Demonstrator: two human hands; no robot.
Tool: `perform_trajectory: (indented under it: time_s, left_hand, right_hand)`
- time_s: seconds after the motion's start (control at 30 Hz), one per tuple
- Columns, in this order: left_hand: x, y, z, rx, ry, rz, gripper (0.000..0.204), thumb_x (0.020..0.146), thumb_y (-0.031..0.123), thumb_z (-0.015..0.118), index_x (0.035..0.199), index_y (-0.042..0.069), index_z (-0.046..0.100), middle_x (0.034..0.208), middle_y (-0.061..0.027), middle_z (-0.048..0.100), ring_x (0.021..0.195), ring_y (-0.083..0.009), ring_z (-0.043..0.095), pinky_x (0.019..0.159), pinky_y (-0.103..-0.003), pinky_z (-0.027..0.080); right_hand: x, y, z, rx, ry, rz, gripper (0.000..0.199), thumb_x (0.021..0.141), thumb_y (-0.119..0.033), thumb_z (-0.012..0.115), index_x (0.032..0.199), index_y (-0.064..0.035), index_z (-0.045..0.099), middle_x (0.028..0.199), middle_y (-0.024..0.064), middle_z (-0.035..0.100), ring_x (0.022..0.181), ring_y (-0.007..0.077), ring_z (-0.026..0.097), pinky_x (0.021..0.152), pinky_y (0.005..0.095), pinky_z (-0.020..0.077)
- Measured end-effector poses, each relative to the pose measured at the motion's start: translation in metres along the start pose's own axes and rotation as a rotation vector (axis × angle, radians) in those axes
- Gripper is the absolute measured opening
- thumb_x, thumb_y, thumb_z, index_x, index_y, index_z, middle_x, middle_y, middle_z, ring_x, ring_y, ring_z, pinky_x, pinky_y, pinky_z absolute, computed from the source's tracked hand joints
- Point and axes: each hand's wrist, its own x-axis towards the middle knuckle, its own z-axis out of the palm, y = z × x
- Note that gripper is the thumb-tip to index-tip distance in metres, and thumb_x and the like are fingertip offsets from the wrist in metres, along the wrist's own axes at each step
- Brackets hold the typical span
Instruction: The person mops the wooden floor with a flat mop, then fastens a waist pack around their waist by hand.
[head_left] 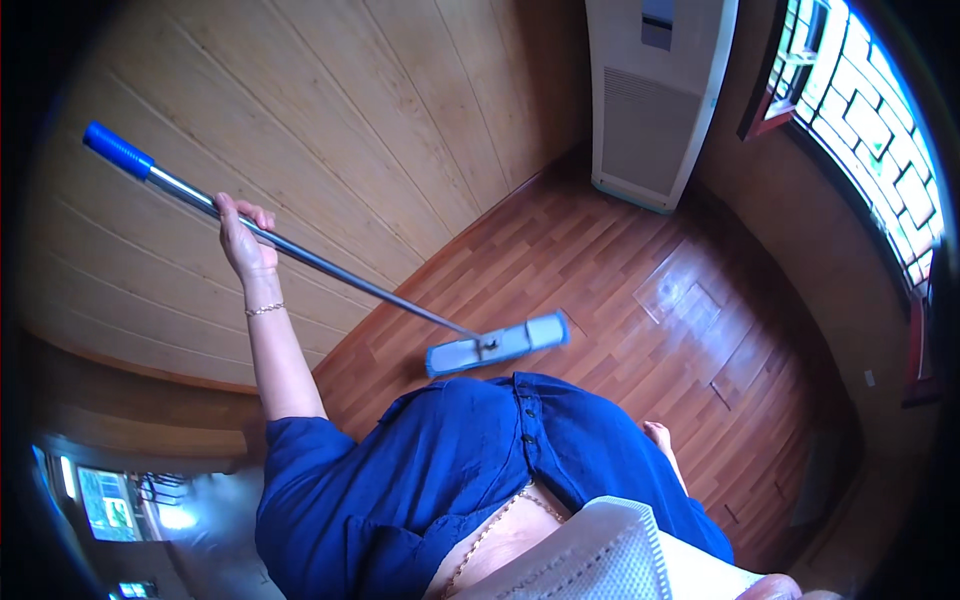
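Observation:
My left hand (247, 237) is raised at the left, its fingers closed round the metal pole of a flat mop (350, 281). Beyond the hand, the pole ends in a blue grip (118, 150). Its other end slants down to a long grey plate with a blue pad edge, the mop head (498, 343), lying on the wood floor just ahead of me. My right hand (656, 434) hangs at my right side, apart from the mop. Only a small part of it shows past my blue shirt, and its fingers are mostly hidden.
Pale wood-panelled wall (330, 110) rises on the left, close to the pole. A tall white floor-standing air conditioner (648, 120) fills the far corner. On the right is a barred window (880, 120) with an open sash. Reddish-brown planks (600, 260) cover the floor, with light glaring on them.

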Motion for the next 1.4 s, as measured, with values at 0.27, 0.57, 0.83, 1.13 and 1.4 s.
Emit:
perform_trajectory:
  time_s: [0.27, 0.57, 0.83, 1.13, 1.4]
  left_hand:
    - [0.031, -0.076, 0.067, -0.062, 0.137, 0.094, 0.042, 0.086, 0.039, 0.068, 0.066, 0.011, 0.044, 0.054, 0.0004, 0.042, 0.046, -0.0127, 0.041, 0.049, -0.029, 0.038]
    - [0.08, -0.128, 0.088, 0.152, 0.373, 0.003, 0.045, 0.084, 0.04, 0.07, 0.066, 0.008, 0.044, 0.053, -0.0009, 0.042, 0.046, -0.0137, 0.039, 0.046, -0.03, 0.037]
    - [0.203, -0.247, 0.029, 0.214, 0.219, -0.285, 0.05, 0.082, 0.048, 0.069, 0.094, 0.001, 0.059, 0.072, -0.003, 0.048, 0.061, -0.0158, 0.041, 0.056, -0.034, 0.041]
    - [0.326, -0.372, -0.052, 0.43, -0.01, -0.606, 0.051, 0.087, 0.052, 0.06, 0.102, 0.003, 0.053, 0.076, -0.0064, 0.052, 0.051, -0.0143, 0.044, 0.041, -0.032, 0.033]
    - [0.34, -0.423, -0.06, 0.62, 0.069, -0.299, 0.058, 0.088, 0.041, 0.063, 0.113, -0.008, 0.044, 0.107, -0.0233, 0.059, 0.08, -0.0269, 0.061, 0.063, -0.04, 0.052]
  right_hand:
    - [-0.035, 0.038, 0.015, 0.159, 0.118, -0.086, 0.022, 0.09, -0.028, 0.057, 0.105, -0.0113, 0.058, 0.075, 0.0019, 0.06, 0.059, 0.0147, 0.057, 0.049, 0.03, 0.0441]
    - [-0.113, 0.178, 0.052, 0.66, 0.408, 0.049, 0.023, 0.09, -0.028, 0.057, 0.104, -0.011, 0.058, 0.076, 0.0041, 0.06, 0.056, 0.0148, 0.055, 0.045, 0.0269, 0.0414]
    - [-0.14, 0.296, 0.138, 0.907, 0.572, 0.431, 0.023, 0.09, -0.033, 0.056, 0.096, -0.011, 0.058, 0.074, 0.0038, 0.058, 0.055, 0.0176, 0.052, 0.049, 0.0362, 0.0436]
    - [-0.164, 0.11, 0.236, 0.456, 0.424, -0.093, 0.016, 0.086, -0.024, 0.059, 0.093, -0.01, 0.061, 0.068, 0.0005, 0.056, 0.053, 0.0107, 0.05, 0.044, 0.0257, 0.0387]
    - [-0.234, 0.006, 0.31, 0.415, 0.473, -0.098, 0.029, 0.084, -0.029, 0.064, 0.106, -0.0095, 0.066, 0.09, 0.0019, 0.067, 0.077, 0.0109, 0.061, 0.063, 0.0262, 0.0486]
